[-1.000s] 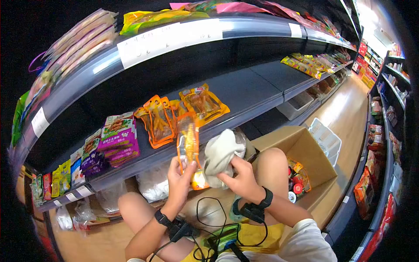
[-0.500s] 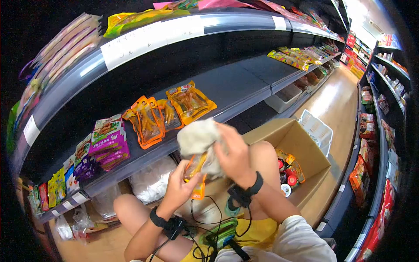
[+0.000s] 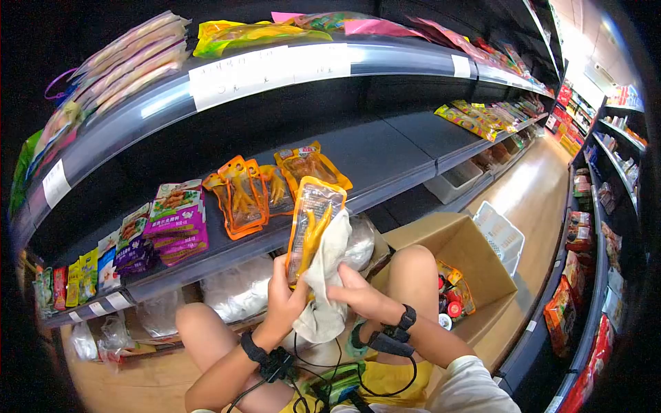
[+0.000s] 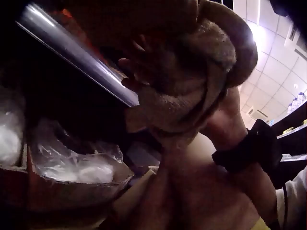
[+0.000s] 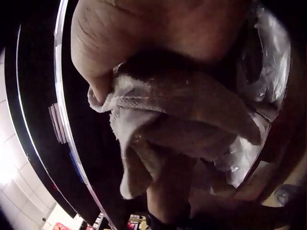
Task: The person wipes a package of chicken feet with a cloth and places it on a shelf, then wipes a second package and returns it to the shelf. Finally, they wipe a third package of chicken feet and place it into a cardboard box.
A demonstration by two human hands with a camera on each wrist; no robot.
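My left hand (image 3: 279,296) grips the lower end of an orange-edged snack packet (image 3: 308,217), held upright in front of the shelf. Through its clear face show yellow pieces that look like chicken feet. A whitish cloth (image 3: 318,313) lies along the packet's right side, covers its lower right part and hangs below. My right hand (image 3: 368,297) holds the cloth, thumb toward the packet. In the right wrist view the cloth (image 5: 177,105) bunches in folds under that hand; the left wrist view shows it dark and crumpled.
Similar orange packets (image 3: 241,196) lie on the shelf (image 3: 385,148) behind, with purple packets (image 3: 179,227) to their left. Below are clear plastic bags (image 3: 237,286). An open cardboard box (image 3: 482,275) with jars and packets stands at my right knee, a white basket (image 3: 501,241) behind it.
Half a second ago the cloth covered the packet's top; now it sits lower, on the right side, and the packet's upper face shows. The right hand has come down with the cloth.
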